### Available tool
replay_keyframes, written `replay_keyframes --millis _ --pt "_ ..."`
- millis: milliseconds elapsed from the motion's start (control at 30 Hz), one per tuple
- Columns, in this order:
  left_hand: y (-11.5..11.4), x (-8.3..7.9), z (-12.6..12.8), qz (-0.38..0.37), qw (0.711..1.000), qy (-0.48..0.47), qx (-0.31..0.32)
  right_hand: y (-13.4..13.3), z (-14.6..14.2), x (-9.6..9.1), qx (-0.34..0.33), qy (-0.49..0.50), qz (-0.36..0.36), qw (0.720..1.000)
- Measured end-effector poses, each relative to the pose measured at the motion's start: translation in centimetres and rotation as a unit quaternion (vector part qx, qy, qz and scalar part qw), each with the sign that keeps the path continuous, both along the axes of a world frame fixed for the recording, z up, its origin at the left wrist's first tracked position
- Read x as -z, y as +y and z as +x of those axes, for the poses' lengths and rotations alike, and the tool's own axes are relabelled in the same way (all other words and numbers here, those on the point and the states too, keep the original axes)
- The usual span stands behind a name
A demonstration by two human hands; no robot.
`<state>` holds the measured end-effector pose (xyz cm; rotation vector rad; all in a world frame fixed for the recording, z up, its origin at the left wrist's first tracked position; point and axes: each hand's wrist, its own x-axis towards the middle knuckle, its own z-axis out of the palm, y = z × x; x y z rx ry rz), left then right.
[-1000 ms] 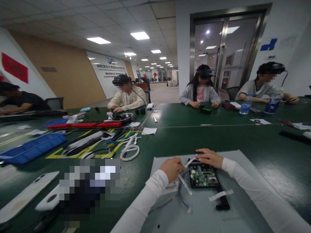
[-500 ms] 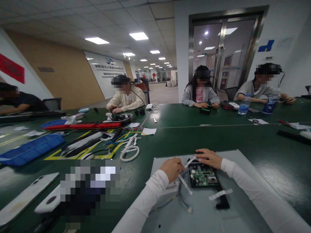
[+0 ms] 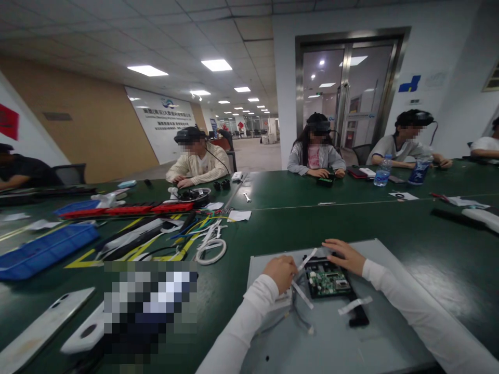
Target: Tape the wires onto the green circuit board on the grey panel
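Observation:
My left hand [image 3: 280,272] is closed with its fingertips at the lower end of a whitish strip of tape [image 3: 309,258]. That strip slants up to the edge of a black plastic bracket [image 3: 360,314] holding a green circuit board [image 3: 328,283]. To the right of the strip's upper end, my right hand [image 3: 346,255] is open, fingers stretched out over the bracket's far edge. A second tape strip [image 3: 302,295] lies left of the board, and a third strip [image 3: 355,305] crosses the bracket. Everything rests on a flat grey panel [image 3: 335,348]. Loose wires [image 3: 302,321] lie below my left hand.
On the green table to the left are a blue tray [image 3: 47,249], a coiled white cable [image 3: 210,251] and a white phone-like slab [image 3: 42,330]. A wrench [image 3: 247,197] and a water bottle [image 3: 382,171] stand or lie farther off. Several people sit around the table.
My right hand has moved a little right, off the upper end of the tape strip. My left hand stays at the strip's lower end. The whole view has shifted slightly.

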<state>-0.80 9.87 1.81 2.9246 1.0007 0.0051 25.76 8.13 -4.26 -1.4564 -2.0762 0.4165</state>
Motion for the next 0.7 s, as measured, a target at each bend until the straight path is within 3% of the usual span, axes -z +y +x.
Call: replay_keyframes --millis 200,400,467,567,633,700 --pt "-0.2 0.6 -0.6 0.004 1.000 -0.031 0.003 -2.3 4.2 1.3 0.103 -0.103 -0.042 0.989" --pt "-1.3 1.8 -1.4 0.016 0.998 -0.051 -0.026 -7.0 8.8 3.3 0.263 -0.185 -0.084 0.943" --pt "-1.6 1.9 -2.0 0.058 0.992 -0.079 -0.077 -8.6 9.5 4.1 0.285 -0.191 -0.081 0.936" --pt "-2.0 2.1 -3.2 0.128 0.957 -0.146 -0.217 -10.6 9.4 4.5 0.288 -0.203 -0.052 0.934" --pt "-2.6 2.3 -4.0 0.112 0.933 -0.164 -0.299 -11.6 8.8 4.2 0.284 -0.216 -0.039 0.934" --pt "-3.6 2.8 -4.6 0.069 0.925 -0.159 -0.338 -12.7 8.0 3.6 0.284 -0.225 -0.041 0.931"
